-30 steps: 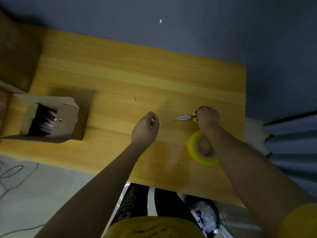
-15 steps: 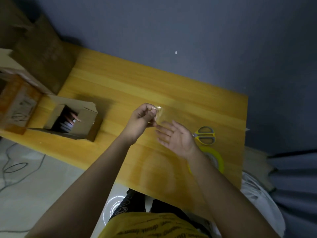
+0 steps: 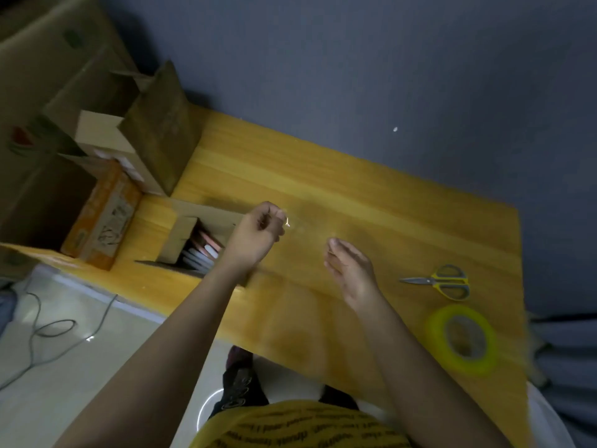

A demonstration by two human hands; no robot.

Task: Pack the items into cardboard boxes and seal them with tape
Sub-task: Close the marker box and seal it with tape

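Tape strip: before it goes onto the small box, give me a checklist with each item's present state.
1. Strip pinched by left hand: ok.
2. Strip's other end held by right hand: cannot tell; clear tape barely shows.
3. Scissors laid down on table: ok.
4. Tape roll set aside, near right edge: ok.
5. Small box flaps closed: not ok; open, items visible.
6. Strip over box: not ok; beside it.

No readable text anywhere

Dark print is running in rows across the yellow shirt (image 3: 300, 428), and markings are showing on the side of the orange box (image 3: 106, 221) and on the black trousers (image 3: 239, 388), but all of it is blurring too much to make out a single word.
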